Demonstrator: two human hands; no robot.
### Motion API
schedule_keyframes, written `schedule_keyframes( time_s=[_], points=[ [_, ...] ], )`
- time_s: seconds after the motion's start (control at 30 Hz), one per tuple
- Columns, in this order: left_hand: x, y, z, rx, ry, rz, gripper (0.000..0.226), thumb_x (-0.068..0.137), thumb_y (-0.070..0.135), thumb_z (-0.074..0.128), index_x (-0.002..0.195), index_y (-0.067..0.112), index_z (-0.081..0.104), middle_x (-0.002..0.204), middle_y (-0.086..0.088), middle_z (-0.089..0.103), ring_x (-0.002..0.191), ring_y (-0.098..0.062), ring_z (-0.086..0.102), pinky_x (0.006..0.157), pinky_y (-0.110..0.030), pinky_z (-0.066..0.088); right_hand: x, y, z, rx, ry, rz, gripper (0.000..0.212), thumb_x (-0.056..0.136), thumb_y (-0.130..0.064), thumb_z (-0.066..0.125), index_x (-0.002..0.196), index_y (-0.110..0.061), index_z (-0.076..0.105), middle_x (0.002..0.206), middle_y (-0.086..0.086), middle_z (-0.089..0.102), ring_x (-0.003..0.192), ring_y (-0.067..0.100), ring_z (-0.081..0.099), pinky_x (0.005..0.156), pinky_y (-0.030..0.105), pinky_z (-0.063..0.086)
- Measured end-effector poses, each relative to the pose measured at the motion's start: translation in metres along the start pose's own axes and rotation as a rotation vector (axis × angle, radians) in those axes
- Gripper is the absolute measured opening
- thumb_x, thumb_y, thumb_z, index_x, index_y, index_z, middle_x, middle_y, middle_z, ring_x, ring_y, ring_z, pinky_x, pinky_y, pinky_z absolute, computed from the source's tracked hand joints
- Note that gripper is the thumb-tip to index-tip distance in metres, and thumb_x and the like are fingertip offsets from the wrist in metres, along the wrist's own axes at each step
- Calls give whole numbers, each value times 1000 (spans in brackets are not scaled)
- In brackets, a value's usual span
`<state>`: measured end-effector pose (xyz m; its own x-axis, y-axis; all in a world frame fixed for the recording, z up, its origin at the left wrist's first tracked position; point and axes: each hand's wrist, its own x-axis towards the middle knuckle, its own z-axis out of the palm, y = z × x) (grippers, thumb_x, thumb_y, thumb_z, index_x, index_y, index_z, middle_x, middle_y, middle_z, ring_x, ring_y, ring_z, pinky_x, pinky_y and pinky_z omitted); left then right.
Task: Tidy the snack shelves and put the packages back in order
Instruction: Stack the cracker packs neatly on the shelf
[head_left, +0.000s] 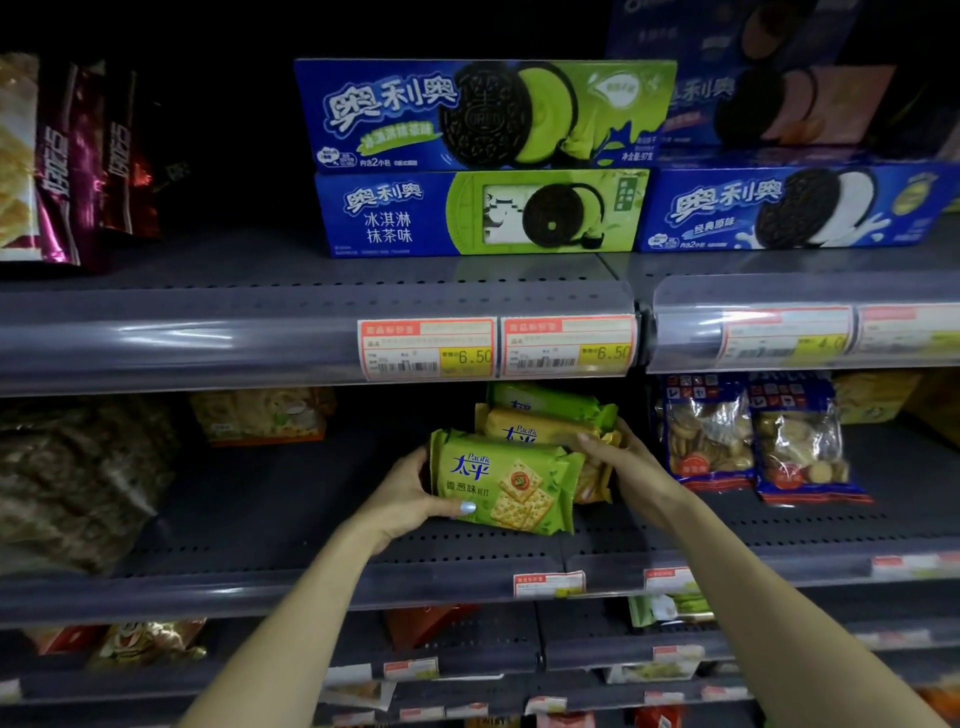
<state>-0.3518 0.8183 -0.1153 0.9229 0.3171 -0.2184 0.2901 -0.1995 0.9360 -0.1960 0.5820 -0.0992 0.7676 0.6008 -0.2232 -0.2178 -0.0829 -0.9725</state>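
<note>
A green Pacific cracker pack (506, 483) stands upright at the front of the middle shelf (260, 525). My left hand (410, 496) grips its left edge, thumb across the front. Behind it stand a yellow cracker pack (540, 428) and another green pack (550, 402). My right hand (631, 467) holds the right side of these packs, with its fingers curled over the yellow one.
Blue Oreo boxes (483, 156) are stacked on the upper shelf, with purple bags (78, 166) at far left. Clear biscuit bags (753, 441) stand right of my hands; a dark bag (78, 478) lies at left. Price tags (498, 345) line the shelf rails. Lower shelves hold more packages.
</note>
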Motion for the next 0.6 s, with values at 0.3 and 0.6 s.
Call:
schedule_keyframes(
  time_s=[0.3, 0.6],
  points=[
    [8, 10, 9, 8, -83, 34, 115, 68, 12, 84, 151, 34, 7, 126, 15, 53, 114, 1, 51, 98, -21, 43, -15, 5, -3, -204, -166, 8, 156, 41, -36, 96, 148, -38, -18, 147, -6, 40, 134, 13, 40, 115, 41, 29],
    [20, 27, 20, -88, -209, 19, 117, 21, 59, 91, 123, 35, 38, 113, 10, 65, 104, -2, 61, 85, -17, 48, -12, 14, 5, -244, -95, -34, 142, 63, -2, 86, 146, -31, -25, 136, -12, 42, 129, 6, 39, 103, 22, 35]
  ],
)
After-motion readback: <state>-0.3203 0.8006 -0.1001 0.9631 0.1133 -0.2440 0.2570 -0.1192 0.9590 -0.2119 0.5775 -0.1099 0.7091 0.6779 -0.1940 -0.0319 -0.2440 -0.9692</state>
